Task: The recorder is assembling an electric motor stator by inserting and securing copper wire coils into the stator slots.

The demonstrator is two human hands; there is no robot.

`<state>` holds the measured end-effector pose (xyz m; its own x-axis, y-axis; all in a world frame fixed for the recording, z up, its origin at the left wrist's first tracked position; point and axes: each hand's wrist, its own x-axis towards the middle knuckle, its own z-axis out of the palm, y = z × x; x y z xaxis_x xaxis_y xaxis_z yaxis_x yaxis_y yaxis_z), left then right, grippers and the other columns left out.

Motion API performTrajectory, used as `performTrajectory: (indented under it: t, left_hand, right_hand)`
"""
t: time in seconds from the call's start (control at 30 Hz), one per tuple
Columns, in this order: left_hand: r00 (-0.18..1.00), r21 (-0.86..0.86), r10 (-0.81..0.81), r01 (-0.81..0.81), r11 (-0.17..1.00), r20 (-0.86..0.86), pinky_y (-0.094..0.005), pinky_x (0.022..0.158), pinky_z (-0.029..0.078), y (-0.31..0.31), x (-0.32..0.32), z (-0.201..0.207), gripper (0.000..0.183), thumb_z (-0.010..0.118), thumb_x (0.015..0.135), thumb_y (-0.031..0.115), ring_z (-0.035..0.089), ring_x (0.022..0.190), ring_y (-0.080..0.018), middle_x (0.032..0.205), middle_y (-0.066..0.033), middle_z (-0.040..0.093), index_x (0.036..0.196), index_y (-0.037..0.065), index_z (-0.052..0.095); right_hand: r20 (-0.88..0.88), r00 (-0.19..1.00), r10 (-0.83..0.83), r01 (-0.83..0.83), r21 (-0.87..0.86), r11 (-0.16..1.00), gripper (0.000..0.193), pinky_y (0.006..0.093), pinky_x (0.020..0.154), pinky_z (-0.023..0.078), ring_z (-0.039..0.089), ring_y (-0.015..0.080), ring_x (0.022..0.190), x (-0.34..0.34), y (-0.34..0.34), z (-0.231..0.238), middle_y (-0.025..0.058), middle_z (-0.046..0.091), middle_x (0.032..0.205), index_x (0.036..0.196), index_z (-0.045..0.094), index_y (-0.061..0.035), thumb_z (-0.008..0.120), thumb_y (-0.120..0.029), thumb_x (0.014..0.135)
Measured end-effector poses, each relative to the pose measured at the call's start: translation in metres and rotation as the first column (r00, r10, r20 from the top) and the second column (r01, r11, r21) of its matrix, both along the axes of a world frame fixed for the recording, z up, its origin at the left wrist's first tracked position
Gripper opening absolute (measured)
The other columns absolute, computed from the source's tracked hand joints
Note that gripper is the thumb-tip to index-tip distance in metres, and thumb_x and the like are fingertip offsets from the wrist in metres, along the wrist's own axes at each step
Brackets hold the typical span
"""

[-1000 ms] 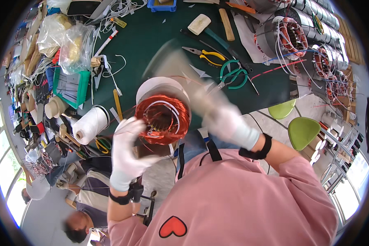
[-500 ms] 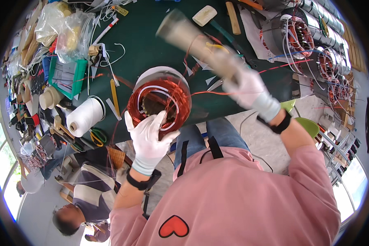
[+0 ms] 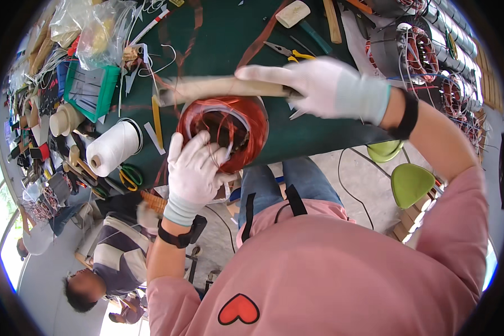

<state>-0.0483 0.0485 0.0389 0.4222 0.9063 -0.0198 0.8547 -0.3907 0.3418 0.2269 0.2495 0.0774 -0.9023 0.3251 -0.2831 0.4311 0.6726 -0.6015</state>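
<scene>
A motor stator (image 3: 256, 126) with red-brown copper windings stands at the near edge of the green bench, its round opening facing up. My gloved left hand (image 3: 193, 176) grips its near-left rim, with fingertips reaching over the coils into the opening. A pale wooden bat-shaped stick (image 3: 218, 88) lies level across the far side of the windings, blurred by motion. Its right end is in my gloved right hand (image 3: 336, 87), the index finger stretched along it. Whether the stick touches the coils I cannot tell. Loose copper wires (image 3: 190, 45) trail away over the bench.
Yellow-handled pliers (image 3: 288, 51) and a white-headed mallet (image 3: 293, 14) lie beyond my right hand. More wound stators (image 3: 417, 50) crowd the right side. At left are a white thread spool (image 3: 115, 148), green-handled scissors (image 3: 130, 177) and a teal tray (image 3: 103, 98). Another person (image 3: 115, 255) sits at lower left.
My right hand has swung the stick from the upper right, down and left, to across the far side of the windings. My left hand's fingers have drawn closer together on the rim.
</scene>
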Motion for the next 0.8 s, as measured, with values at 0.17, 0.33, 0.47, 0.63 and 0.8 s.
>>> performTrajectory:
  t: [0.17,0.33,0.47,0.63,0.8]
  left_hand:
    - [0.996,0.033,0.003,-0.006,0.999,0.095,-0.0551,0.108,0.035,0.0,0.01,-0.006,0.047,0.072,0.08,0.051,0.065,0.114,-0.0313,0.105,-0.004,0.073,0.107,0.012,0.071]
    - [0.987,0.094,0.128,-0.138,0.986,0.099,-0.055,0.111,0.033,-0.014,0.021,-0.016,0.041,0.073,0.085,0.048,0.065,0.113,-0.0291,0.104,-0.0021,0.073,0.105,0.013,0.071]
    - [0.971,0.162,0.181,-0.206,0.965,0.153,-0.0498,0.1,0.04,-0.009,0.032,-0.017,0.042,0.078,0.081,0.045,0.07,0.104,-0.0281,0.097,-0.0038,0.075,0.103,0.01,0.073]
    - [0.958,0.187,0.264,-0.282,0.941,0.113,-0.0547,0.109,0.039,-0.019,0.049,-0.018,0.049,0.085,0.075,0.036,0.066,0.106,-0.0311,0.108,-0.0049,0.073,0.113,0.008,0.069]
    - [0.987,-0.006,-0.019,0.02,1.0,0.159,-0.0472,0.098,0.044,0.017,0.008,0.015,0.052,0.079,0.065,0.034,0.068,0.106,-0.0275,0.108,-0.007,0.073,0.108,0.006,0.071]
  right_hand:
    - [0.059,0.912,-0.407,0.393,0.166,0.905,0.04,0.0329,0.055,0.057,0.065,0.0178,0.053,0.028,0.065,-0.035,0.008,0.068,0.071,0.132,0.067,-0.0175,0.065,-0.016,0.092]
    - [0.119,0.707,-0.697,0.67,-0.427,0.607,0.05,0.0334,0.068,0.06,0.072,0.0183,0.073,0.016,0.012,-0.039,0.0116,0.072,0.101,0.139,0.057,-0.0167,0.064,-0.009,0.091]
    - [-0.152,0.88,-0.45,0.462,0.054,0.885,0.054,0.0315,0.068,0.058,0.071,0.0166,0.074,0.045,0.04,-0.056,0.0142,0.071,0.1,0.144,0.055,-0.0084,0.069,-0.016,0.093]
    - [0.175,0.579,-0.796,0.749,-0.501,0.434,0.045,0.0347,0.065,0.056,0.07,0.0225,0.071,0.021,-0.004,-0.066,0.0137,0.069,0.092,0.138,0.053,-0.0062,0.067,-0.014,0.096]
    - [-0.132,0.847,-0.515,0.531,0.178,0.828,0.044,0.0355,0.065,0.056,0.068,0.0264,0.067,0.055,0.044,-0.072,0.0122,0.068,0.08,0.137,0.058,-0.0075,0.065,-0.01,0.094]
